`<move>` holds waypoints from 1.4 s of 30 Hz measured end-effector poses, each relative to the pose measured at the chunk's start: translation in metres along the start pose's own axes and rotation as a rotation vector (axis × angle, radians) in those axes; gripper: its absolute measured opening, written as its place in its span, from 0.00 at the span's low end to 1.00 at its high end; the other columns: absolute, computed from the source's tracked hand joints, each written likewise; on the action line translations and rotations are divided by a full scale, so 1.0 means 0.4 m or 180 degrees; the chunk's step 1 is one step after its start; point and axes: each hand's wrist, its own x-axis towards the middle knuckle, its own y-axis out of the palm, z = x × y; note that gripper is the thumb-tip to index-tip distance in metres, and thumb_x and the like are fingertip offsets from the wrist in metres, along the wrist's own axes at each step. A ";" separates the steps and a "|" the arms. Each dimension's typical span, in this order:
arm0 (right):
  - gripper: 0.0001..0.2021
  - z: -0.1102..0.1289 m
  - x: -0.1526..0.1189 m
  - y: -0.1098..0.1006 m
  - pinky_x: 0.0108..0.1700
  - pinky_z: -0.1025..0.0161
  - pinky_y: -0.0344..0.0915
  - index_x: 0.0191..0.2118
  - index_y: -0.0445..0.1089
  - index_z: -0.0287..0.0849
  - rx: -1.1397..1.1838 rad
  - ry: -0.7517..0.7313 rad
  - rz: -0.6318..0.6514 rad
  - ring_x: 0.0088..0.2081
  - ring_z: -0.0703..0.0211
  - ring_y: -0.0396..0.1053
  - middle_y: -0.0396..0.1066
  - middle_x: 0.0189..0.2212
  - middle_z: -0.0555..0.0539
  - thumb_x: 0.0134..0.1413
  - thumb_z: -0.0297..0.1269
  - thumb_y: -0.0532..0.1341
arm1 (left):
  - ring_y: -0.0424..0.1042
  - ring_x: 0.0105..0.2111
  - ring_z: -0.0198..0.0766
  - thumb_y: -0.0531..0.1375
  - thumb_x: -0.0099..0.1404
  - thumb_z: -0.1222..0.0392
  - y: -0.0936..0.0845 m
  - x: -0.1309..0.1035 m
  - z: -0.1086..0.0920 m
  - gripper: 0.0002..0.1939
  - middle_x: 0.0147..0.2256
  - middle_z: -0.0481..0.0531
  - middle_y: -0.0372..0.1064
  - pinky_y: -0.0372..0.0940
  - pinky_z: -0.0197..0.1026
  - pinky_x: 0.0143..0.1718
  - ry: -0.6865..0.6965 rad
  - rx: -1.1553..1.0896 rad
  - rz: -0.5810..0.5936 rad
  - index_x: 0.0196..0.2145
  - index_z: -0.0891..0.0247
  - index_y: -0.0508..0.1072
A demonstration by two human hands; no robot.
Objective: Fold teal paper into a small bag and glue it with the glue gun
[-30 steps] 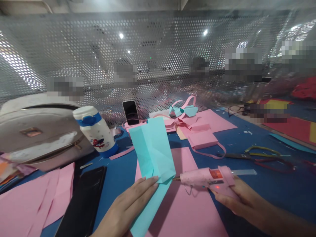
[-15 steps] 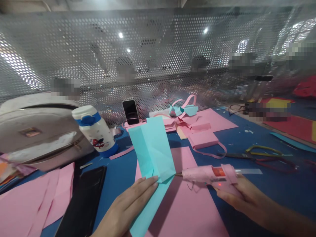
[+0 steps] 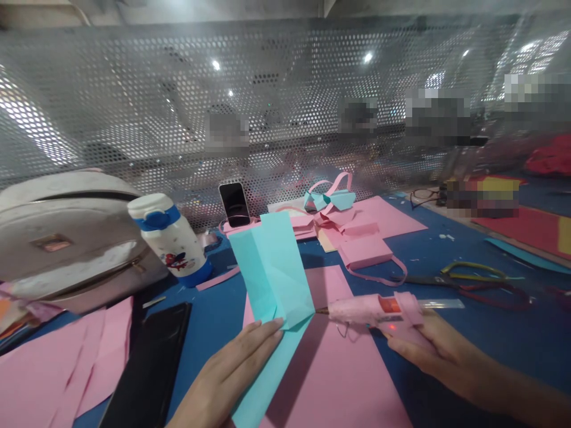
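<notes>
A folded light-blue paper (image 3: pixel 285 267) stands partly upright over a pink sheet (image 3: pixel 348 368) on the blue table. My left hand (image 3: pixel 236 368) holds its lower part, fingers pressed over the fold and the thumb hidden behind. My right hand (image 3: pixel 441 356) is wrapped round the handle of a pink hot glue gun (image 3: pixel 375 315) with a red light lit. Its nozzle meets the right edge of the blue paper at the fold. A clear glue stick (image 3: pixel 441 304) sticks out of the gun's back.
Left are a backpack (image 3: pixel 66 238), a water bottle (image 3: pixel 172 238), pink paper (image 3: pixel 66 362) and a black phone-like case (image 3: pixel 151 362). A phone (image 3: pixel 235 204) leans behind. Small pink paper bags (image 3: pixel 363 252) lie ahead; scissors (image 3: pixel 473 279) lie right. A perforated metal panel (image 3: pixel 285 89) closes the back.
The glue gun and my right hand have shifted slightly left with the view, the nozzle staying at the blue paper's edge. My left hand keeps its hold.
</notes>
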 end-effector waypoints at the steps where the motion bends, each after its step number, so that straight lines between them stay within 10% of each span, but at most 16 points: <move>1: 0.24 0.000 -0.001 0.000 0.61 0.47 0.63 0.51 0.77 0.43 0.0001 0.0028 -0.0001 0.55 0.37 0.69 0.76 0.50 0.39 0.59 0.53 0.57 | 0.64 0.62 0.38 0.42 0.78 0.58 0.001 0.000 0.000 0.23 0.62 0.54 0.65 0.55 0.43 0.65 -0.0003 -0.0018 -0.0012 0.66 0.60 0.58; 11: 0.26 -0.016 -0.018 0.013 0.25 0.64 0.69 0.46 0.75 0.43 0.0620 0.1185 -0.0083 0.31 0.55 0.70 0.74 0.39 0.43 0.49 0.58 0.61 | 0.64 0.62 0.39 0.41 0.78 0.55 -0.001 0.000 0.005 0.23 0.63 0.54 0.64 0.55 0.43 0.65 0.0031 0.0035 0.0092 0.67 0.59 0.57; 22: 0.25 -0.014 0.000 0.014 0.26 0.66 0.59 0.31 0.68 0.41 0.0996 0.1021 0.0389 0.23 0.65 0.53 0.51 0.22 0.56 0.47 0.63 0.61 | 0.67 0.60 0.39 0.43 0.78 0.58 0.009 0.001 0.001 0.22 0.60 0.54 0.67 0.58 0.44 0.64 -0.0024 -0.0073 -0.0134 0.66 0.57 0.59; 42: 0.26 -0.024 0.002 0.020 0.25 0.66 0.59 0.32 0.69 0.41 0.0820 0.1069 0.0190 0.24 0.64 0.56 0.56 0.24 0.54 0.47 0.63 0.62 | 0.66 0.60 0.39 0.43 0.78 0.61 0.003 0.001 0.005 0.23 0.61 0.55 0.66 0.58 0.44 0.64 0.0048 0.0070 0.0012 0.66 0.58 0.58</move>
